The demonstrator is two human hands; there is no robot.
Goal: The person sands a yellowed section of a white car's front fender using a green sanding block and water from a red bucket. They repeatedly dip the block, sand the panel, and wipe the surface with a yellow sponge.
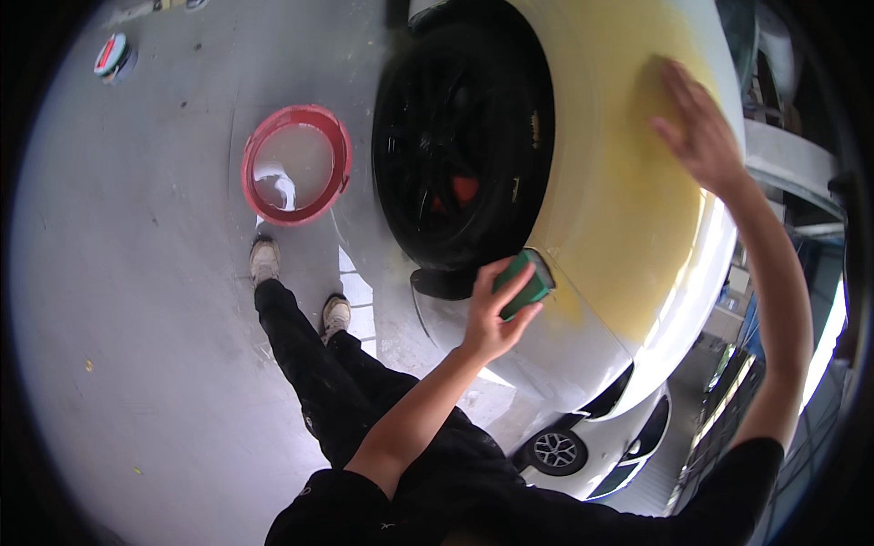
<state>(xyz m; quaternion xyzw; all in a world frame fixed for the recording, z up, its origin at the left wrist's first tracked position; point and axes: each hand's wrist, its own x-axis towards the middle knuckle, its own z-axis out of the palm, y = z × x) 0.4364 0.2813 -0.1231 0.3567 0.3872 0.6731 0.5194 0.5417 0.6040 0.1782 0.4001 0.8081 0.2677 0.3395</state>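
My left hand point(492, 311) grips a green sanding block point(528, 284) between thumb and fingers. The block is at the edge of the car's fender point(583, 173), just behind the wheel arch, with its dark face toward the panel. Yellowish, hazy patches spread over the pale paintwork. Higher up on the same panel, my right hand point(697, 136) lies with fingers stretched out over the yellow area, holding nothing. A black wheel point(446, 136) sits in the arch to the left of the panel.
A red bucket point(342, 159) of cloudy water stands on the grey floor left of the wheel. A small can point(111, 56) is at the far left. Another white car point(596, 448) is at the lower right. My shoes point(265, 260) are below the bucket.
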